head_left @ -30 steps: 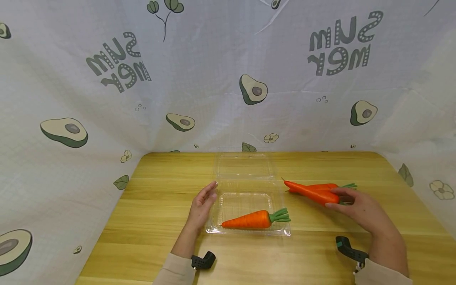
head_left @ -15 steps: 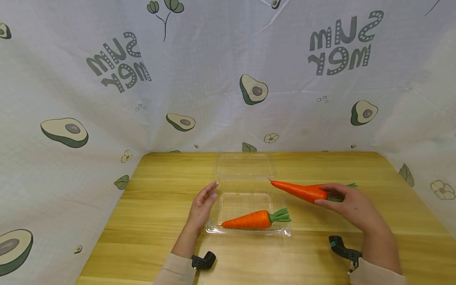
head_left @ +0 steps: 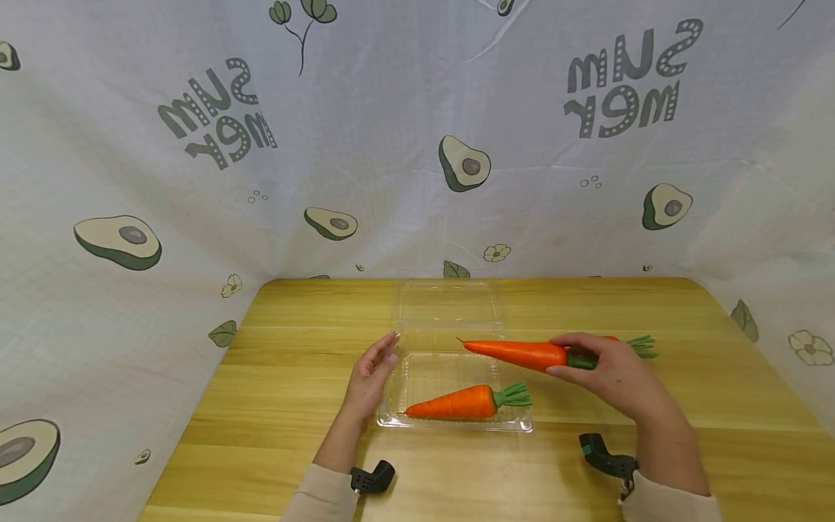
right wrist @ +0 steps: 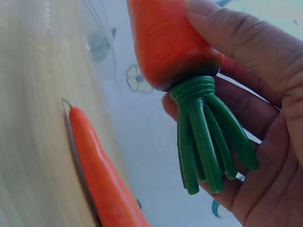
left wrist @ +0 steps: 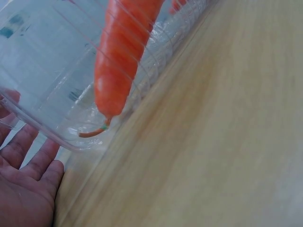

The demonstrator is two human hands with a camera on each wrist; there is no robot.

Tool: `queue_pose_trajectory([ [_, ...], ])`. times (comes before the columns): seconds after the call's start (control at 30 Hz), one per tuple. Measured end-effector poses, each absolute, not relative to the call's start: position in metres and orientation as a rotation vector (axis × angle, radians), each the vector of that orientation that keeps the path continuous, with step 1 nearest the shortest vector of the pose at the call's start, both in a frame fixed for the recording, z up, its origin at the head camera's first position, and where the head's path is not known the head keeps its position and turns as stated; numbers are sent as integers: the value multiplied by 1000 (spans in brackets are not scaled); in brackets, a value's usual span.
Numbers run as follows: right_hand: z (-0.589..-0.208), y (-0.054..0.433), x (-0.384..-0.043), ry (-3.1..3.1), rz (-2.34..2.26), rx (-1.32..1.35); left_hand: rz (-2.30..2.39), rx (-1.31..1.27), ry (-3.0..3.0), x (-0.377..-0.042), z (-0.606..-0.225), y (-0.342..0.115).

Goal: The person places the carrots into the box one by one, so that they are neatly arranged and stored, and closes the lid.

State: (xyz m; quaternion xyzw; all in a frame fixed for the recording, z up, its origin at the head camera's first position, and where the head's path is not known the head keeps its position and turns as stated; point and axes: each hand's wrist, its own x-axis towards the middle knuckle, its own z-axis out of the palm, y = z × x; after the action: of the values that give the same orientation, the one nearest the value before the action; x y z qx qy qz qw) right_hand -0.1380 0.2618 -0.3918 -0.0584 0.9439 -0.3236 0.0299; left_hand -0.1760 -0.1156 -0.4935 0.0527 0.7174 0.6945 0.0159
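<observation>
My right hand grips an orange toy carrot by its thick end, thumb on one side and fingers on the other. Green plastic stalks of this carrot hang beside my palm in the right wrist view. Its thin tip reaches over the clear plastic clamshell box. Inside the box, along the front, lies a second carrot with its stalks over the right rim. My left hand rests at the box's left side, fingers fairly straight; in the left wrist view the fingers lie by the rim.
A third carrot lies on the wooden table, partly hidden behind my right hand in the head view. The box's clear lid is folded back towards the rear. A printed cloth hangs behind the table.
My right hand has moved left with the carrot, away from the one beneath it, bringing the tip over the box. My left hand and the box have stayed in place.
</observation>
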Motion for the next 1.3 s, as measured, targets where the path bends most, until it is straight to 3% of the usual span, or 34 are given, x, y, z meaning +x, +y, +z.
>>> queue_pose_trajectory([
  [0.27, -391, 240, -139, 2896, -1071, -241, 2153, 172, 2234, -175, -492, -116],
  [0.67, -399, 212, -142, 3027, -1042, -543, 2156, 169, 2240, -175, -492, -116],
  [1.3, -410, 186, -146, 2935, -1062, -482, 2144, 169, 2238, -175, -493, -116],
])
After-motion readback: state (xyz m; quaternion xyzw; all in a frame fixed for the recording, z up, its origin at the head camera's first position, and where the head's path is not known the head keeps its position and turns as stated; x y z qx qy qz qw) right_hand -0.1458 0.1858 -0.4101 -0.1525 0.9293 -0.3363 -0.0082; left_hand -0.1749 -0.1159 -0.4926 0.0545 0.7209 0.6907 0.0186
